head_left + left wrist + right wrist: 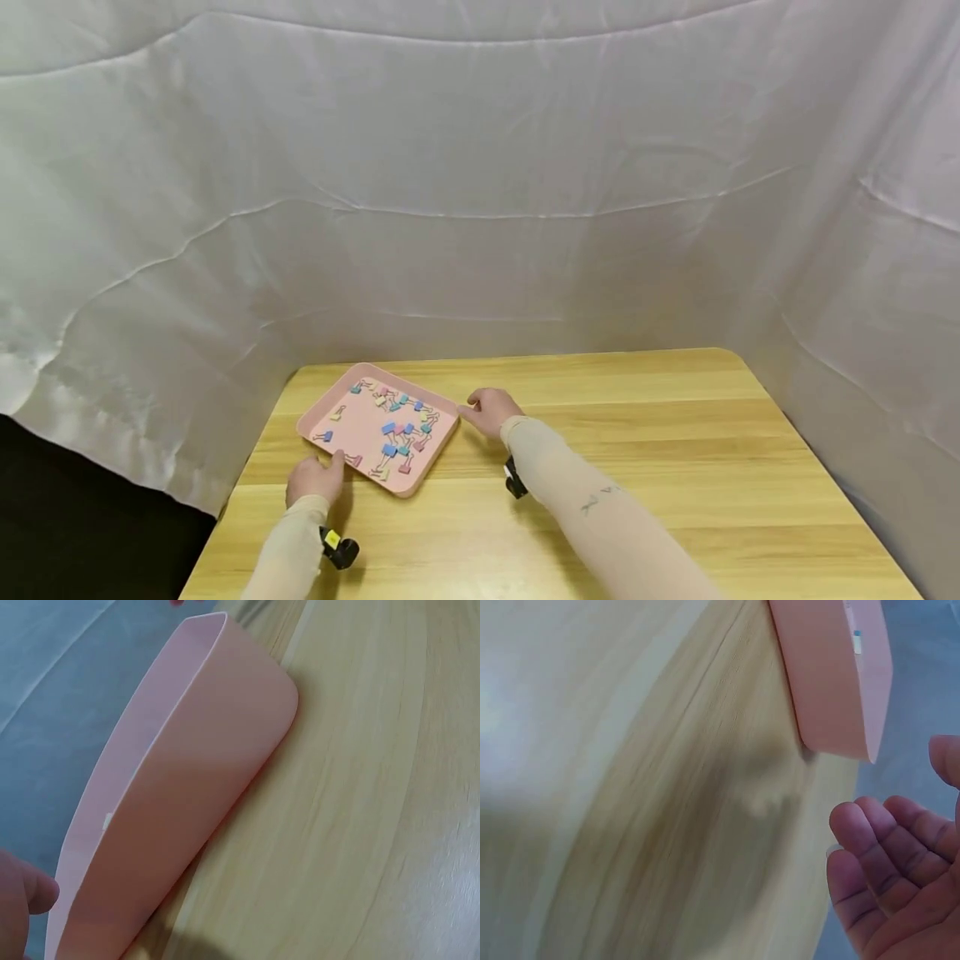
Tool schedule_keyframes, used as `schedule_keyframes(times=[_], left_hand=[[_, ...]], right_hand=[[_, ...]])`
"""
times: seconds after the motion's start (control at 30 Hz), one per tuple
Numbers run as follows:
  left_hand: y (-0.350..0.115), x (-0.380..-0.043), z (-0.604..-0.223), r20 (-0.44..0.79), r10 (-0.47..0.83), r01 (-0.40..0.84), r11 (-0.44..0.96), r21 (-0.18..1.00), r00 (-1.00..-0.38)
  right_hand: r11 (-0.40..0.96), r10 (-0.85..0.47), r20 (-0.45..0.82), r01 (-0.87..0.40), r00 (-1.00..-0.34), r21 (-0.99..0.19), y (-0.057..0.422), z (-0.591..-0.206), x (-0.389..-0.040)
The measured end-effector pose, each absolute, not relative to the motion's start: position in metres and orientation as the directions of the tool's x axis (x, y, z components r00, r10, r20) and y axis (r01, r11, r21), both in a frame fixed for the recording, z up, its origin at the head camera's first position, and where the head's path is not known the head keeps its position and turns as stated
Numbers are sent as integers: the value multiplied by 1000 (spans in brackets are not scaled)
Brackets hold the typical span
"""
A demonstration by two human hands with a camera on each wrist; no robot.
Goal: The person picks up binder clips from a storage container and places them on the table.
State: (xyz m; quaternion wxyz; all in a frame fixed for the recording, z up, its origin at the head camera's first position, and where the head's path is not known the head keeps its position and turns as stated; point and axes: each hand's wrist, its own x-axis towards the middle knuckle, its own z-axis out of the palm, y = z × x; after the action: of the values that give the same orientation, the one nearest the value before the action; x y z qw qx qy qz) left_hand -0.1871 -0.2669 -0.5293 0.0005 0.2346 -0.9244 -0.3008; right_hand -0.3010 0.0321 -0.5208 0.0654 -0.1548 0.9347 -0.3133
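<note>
A shallow pink tray [406,490] sits at an angle on the left part of the table, with several blue, pink, yellow and teal binder clips [389,450] scattered inside, thickest toward its right half. At the near-left side my left hand [311,482] has a digit right at the rim, close to a pink binder clip [356,460]; its other fingers are hidden. The left wrist view shows the tray's outer wall [187,750] beside that digit. Just off the tray's right corner, my right hand [491,411] has loosely bent, spread fingers [853,823] holding nothing.
The wooden table [637,467] extends to the right of the tray. Pale grey cloth [480,267] hangs behind the table and along both sides. A dark area [82,508] lies off the left edge. Each wrist carries a small black camera [514,478].
</note>
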Motion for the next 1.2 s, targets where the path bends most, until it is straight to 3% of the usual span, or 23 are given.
schedule_keyframes(times=[0.37, 0.7, 0.87, 1.2], left_hand=[[-259, -183, -533, -98, -449, -418, 702, 577, -888], [-254, -189, -539, -77, -412, -374, 714, 592, -908], [-250, -192, -542, -57, -390, -341, 714, 612, -919], [-240, -201, -543, -48, -330, -289, 737, 611, -943]], right_hand=[[761, -308, -27, -229, -951, -608, 8, -526, -300], [662, -225, 2, -154, -974, -733, 11, -546, -287], [655, -185, 62, -170, -981, -736, 14, -552, -285], [655, -85, 61, -102, -995, -749, 28, -558, -283]])
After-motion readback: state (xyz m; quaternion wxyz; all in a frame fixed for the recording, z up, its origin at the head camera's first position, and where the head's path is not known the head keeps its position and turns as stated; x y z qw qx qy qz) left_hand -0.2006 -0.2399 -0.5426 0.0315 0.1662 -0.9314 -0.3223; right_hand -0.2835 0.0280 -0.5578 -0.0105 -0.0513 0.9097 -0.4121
